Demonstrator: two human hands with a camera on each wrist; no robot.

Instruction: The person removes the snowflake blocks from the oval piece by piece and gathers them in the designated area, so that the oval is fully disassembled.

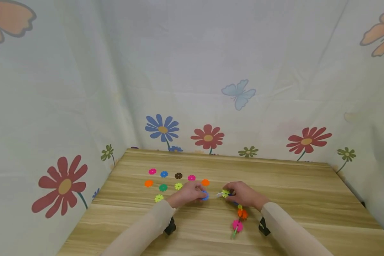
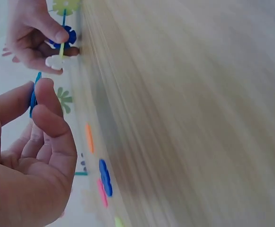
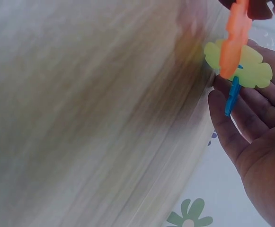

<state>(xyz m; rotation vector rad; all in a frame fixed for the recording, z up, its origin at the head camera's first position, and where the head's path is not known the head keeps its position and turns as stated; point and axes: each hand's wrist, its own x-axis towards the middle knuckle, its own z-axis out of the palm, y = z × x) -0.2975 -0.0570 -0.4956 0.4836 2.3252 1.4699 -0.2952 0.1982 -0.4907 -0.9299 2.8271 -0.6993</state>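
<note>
My left hand (image 1: 189,192) pinches a blue flower-shaped disc (image 1: 205,195) between thumb and fingertips; in the left wrist view this disc (image 2: 33,101) shows edge-on. To its right, my right hand (image 1: 244,194) holds a chain of slotted flower discs. At the chain's left end are a white disc (image 2: 54,62) and a yellow-green disc (image 1: 225,193), with a dark blue disc (image 2: 67,38) at the fingers. Below the hand hang or lie an orange disc (image 1: 242,213), a pink disc (image 1: 238,225) and a green disc (image 1: 234,234). The two hands' discs are apart.
Several loose discs lie left of and behind my left hand, among them a brown disc (image 1: 178,175), a green disc (image 1: 163,187) and an orange disc (image 1: 205,182). Flower-printed cloth (image 1: 192,71) hangs behind the wooden table (image 1: 294,188).
</note>
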